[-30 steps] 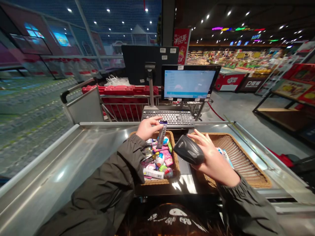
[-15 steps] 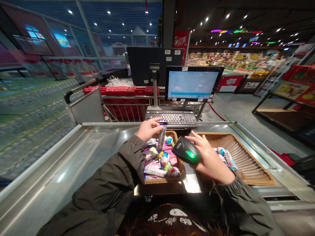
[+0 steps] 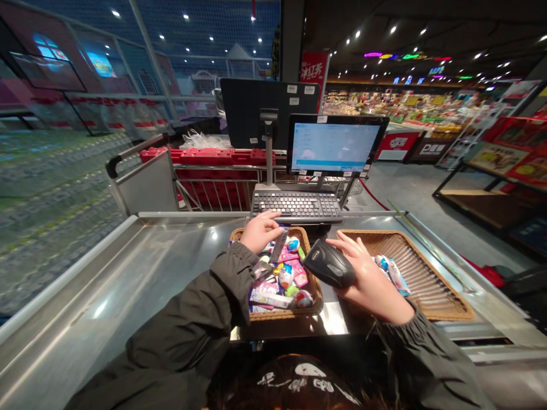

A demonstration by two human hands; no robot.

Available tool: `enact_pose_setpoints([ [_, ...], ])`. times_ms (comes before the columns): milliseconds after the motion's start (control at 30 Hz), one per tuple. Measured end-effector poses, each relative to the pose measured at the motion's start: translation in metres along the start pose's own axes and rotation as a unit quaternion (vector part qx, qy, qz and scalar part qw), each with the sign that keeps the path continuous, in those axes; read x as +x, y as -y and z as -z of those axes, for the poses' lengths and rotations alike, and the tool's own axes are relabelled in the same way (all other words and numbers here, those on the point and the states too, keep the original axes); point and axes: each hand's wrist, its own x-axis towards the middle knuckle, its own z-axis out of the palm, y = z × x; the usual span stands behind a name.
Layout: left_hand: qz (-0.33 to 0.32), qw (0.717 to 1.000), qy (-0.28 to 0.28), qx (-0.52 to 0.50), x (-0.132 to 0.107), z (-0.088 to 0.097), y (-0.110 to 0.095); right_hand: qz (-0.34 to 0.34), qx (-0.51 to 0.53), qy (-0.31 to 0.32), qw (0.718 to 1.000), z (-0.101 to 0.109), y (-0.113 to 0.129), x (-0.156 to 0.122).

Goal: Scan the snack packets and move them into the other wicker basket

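Note:
My left hand pinches the top of a narrow candy packet, holding it upright over the left wicker basket. In that basket lie several wrapped sweets and chocolate eggs. My right hand is wrapped round a black barcode scanner. The scanner's head points left toward the basket, and no green light shows on its top. Behind my right hand sits the right wicker basket, with a chocolate egg and a packet at its left side.
A keyboard lies just beyond the baskets, below a lit monitor. A second screen faces away. The metal counter has raised edges. A cart stands behind it, and stacked bottles are at the left.
My left hand has lowered slightly with the packet, which now sits nearer the sweets. The scanner's green light has gone out, and the scanner has shifted a little to the right.

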Motion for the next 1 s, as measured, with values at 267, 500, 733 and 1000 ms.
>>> enact_pose_setpoints([
  [267, 0.012, 0.986, 0.069, 0.154, -0.004, -0.024, -0.004, -0.033, -0.012, -0.014, 0.999, 0.003, -0.024, -0.017],
  [500, 0.01, 0.963, 0.063, 0.263, 0.003, -0.043, 0.021, -0.056, -0.005, -0.029, 0.998, 0.009, -0.041, -0.032],
  [733, -0.09, 0.948, 0.102, 0.286, 0.019, -0.066, -0.015, -0.104, -0.015, -0.062, 0.992, 0.027, -0.072, -0.062],
  [1000, -0.242, 0.905, 0.278, 0.213, 0.059, -0.166, -0.08, -0.223, -0.059, -0.173, 0.958, 0.063, -0.125, -0.13],
])
